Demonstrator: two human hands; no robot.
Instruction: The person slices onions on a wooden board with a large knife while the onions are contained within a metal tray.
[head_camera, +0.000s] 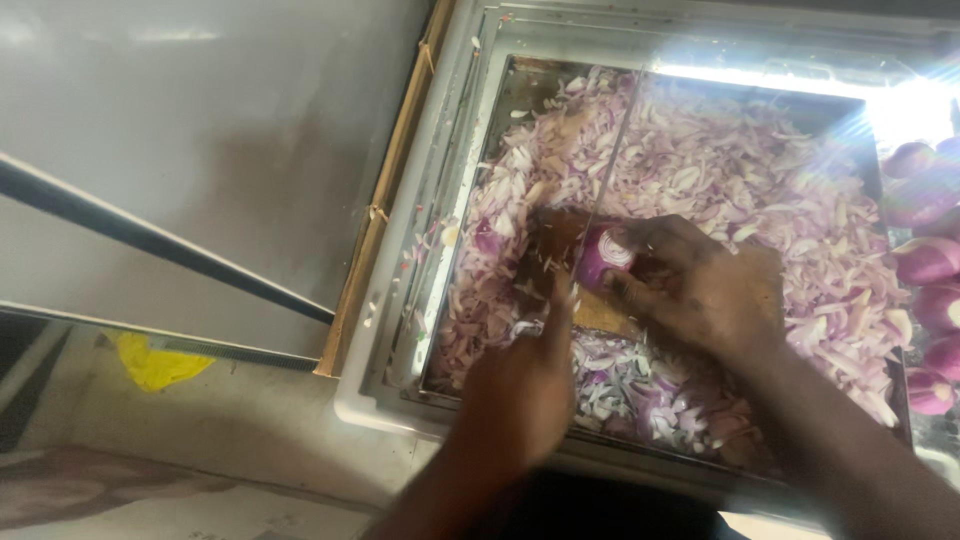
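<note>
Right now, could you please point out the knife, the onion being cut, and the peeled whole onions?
Knife (612, 140), head view, on the flat of the long blade.
Onion being cut (601, 257), head view, on its purple cut half.
Peeled whole onions (925, 260), head view, on one onion at the right edge.

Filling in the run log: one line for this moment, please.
left hand: grips knife | right hand: steadies onion | around: sliced onion on tray

two hands (520, 385), one knife (605, 170), one half onion (603, 258), five whole peeled onions (925, 260), one tray (520, 85)
</note>
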